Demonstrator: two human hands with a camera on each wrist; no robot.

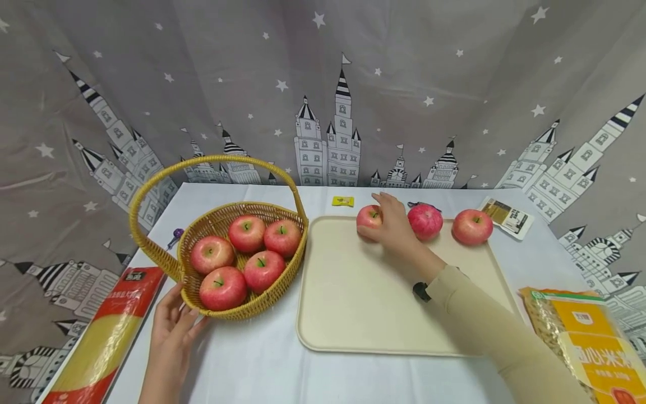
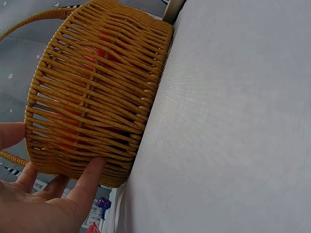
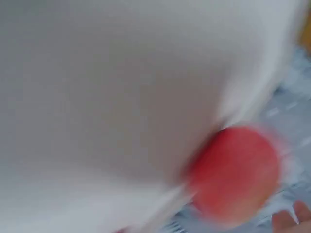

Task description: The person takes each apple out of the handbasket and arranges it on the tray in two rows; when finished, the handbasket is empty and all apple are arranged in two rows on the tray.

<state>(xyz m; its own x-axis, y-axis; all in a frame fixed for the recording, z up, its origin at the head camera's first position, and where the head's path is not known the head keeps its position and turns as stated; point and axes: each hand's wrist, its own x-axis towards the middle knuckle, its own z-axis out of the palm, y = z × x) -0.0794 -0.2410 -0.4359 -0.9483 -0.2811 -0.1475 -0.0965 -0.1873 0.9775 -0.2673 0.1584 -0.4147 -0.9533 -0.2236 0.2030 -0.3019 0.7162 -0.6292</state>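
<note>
Nearest the head camera, the left hand (image 1: 171,331) rests at the near wall of the wicker basket (image 1: 166,264), fingers straight and slightly spread against the weave. Five red apples lie in the basket just beyond those fingertips. Across the table the right hand (image 1: 391,224) sits on the leftmost apple (image 1: 367,217) at the far edge of the cream tray (image 1: 353,303), fingers curved over its top and side. Two more apples, the middle apple (image 1: 425,220) and the right apple (image 1: 472,226), stand in a row to the right of those fingers, apart from each other.

From the left wrist, the basket (image 2: 92,92) fills the view on the white cloth (image 2: 233,121); the thumb and fingers (image 2: 90,177) lie flat on its lower wall, holding it steady rather than gripping. Red shows through the weave above them.

From the right wrist the picture is badly blurred: a red apple (image 3: 233,172) lies against the tray rim, with fingertips (image 3: 291,221) just below it. How the fingers are set cannot be told in this view.

Judging by this, fruit is being moved between basket and tray, with the leftmost apple the one in hand. Whichever way it goes, the next move calls for a sure hold and a steady basket.
</note>
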